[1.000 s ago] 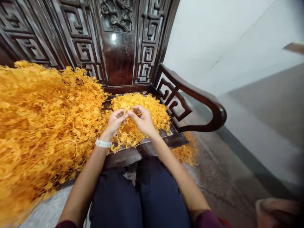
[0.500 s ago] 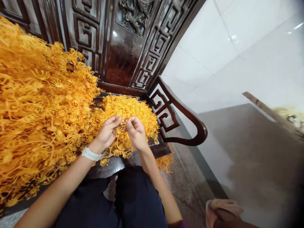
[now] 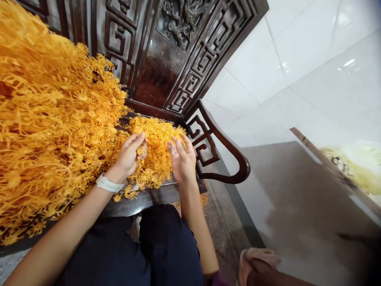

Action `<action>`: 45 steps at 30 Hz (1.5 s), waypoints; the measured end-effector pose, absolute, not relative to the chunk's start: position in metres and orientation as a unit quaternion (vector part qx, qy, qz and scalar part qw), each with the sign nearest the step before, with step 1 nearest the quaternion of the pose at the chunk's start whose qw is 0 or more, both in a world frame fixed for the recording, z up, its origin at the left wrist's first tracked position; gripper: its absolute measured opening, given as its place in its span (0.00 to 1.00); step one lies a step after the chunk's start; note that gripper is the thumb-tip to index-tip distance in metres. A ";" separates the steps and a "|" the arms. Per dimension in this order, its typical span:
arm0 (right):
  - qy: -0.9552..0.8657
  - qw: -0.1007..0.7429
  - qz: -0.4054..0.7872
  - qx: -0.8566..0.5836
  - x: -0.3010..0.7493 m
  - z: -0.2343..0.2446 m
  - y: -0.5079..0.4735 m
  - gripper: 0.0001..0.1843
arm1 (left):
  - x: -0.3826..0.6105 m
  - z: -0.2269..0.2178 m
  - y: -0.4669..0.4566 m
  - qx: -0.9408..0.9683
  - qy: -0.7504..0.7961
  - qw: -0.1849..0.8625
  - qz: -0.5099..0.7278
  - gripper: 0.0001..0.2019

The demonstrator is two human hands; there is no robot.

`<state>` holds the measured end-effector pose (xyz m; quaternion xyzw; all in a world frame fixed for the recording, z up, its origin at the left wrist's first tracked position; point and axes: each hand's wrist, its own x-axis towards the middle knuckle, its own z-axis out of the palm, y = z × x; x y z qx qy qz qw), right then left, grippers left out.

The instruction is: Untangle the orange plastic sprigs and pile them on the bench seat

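Note:
My left hand (image 3: 131,155), with a pale watch on its wrist, is closed, thumb pressed to the fingers. A small yellow plastic flower piece (image 3: 140,151) shows between them. To its right, my right hand (image 3: 183,157) is raised with its fingers apart. Just past its fingertips is a yellow flower head (image 3: 180,131); I cannot tell whether it touches them. Beneath both hands lies a smaller heap of yellow flower pieces (image 3: 157,137) on the dark wooden bench (image 3: 133,204). A much larger pile of orange-yellow plastic flower stems (image 3: 59,131) rises at the left.
The bench's carved backrest (image 3: 157,71) stands behind the heaps, and its curved armrest (image 3: 242,169) is at the right. White tiles (image 3: 247,79) lie beyond. A person's foot (image 3: 258,260) shows at lower right. Some orange pieces (image 3: 204,198) are on the floor beside the bench.
My hands have moved apart from each other. The right hand has swung right and its fingers have opened; the left has shifted slightly left and stays closed. The view has turned somewhat.

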<state>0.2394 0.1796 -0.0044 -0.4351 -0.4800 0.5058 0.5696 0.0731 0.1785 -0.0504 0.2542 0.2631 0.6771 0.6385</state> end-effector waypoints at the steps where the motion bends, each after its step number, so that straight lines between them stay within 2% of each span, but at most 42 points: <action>1: -0.480 0.578 0.477 -0.457 0.241 -0.005 0.183 0.31 | 0.075 -0.052 0.179 0.270 0.296 0.614 0.680 0.17; 3: -0.500 0.581 0.410 -0.495 0.243 -0.005 0.186 0.33 | 0.078 -0.055 0.180 0.318 0.344 0.561 0.683 0.16; 7: -0.610 0.533 0.343 -0.475 0.241 -0.006 0.173 0.18 | 0.081 -0.055 0.177 0.458 0.369 0.502 0.634 0.19; 10: -0.678 0.478 0.330 -0.450 0.241 -0.003 0.164 0.15 | 0.084 -0.056 0.172 0.543 0.375 0.473 0.584 0.22; 13: -0.691 0.458 0.325 -0.455 0.244 -0.004 0.164 0.06 | 0.085 -0.056 0.169 0.582 0.373 0.473 0.547 0.20; 16: -0.628 0.486 0.425 -0.435 0.247 -0.009 0.165 0.12 | 0.083 -0.054 0.169 0.601 0.327 0.524 0.507 0.21; 18: -0.582 0.491 0.515 -0.393 0.247 -0.013 0.162 0.13 | 0.078 -0.052 0.167 0.589 0.266 0.595 0.478 0.24; 21: -0.531 0.476 0.621 -0.325 0.244 -0.014 0.154 0.16 | 0.072 -0.051 0.164 0.547 0.174 0.698 0.429 0.26; 25: -0.496 0.447 0.699 -0.255 0.239 -0.011 0.147 0.18 | 0.072 -0.056 0.158 0.491 0.107 0.763 0.406 0.26; 30: -0.494 0.450 0.713 -0.212 0.235 -0.015 0.146 0.15 | 0.075 -0.059 0.156 0.435 0.064 0.801 0.406 0.23; 35: -0.490 0.457 0.716 -0.196 0.232 -0.018 0.146 0.14 | 0.072 -0.059 0.156 0.427 0.056 0.809 0.400 0.25; 45: -0.500 0.459 0.691 -0.248 0.228 -0.018 0.144 0.23 | 0.076 -0.058 0.155 0.374 0.040 0.826 0.419 0.21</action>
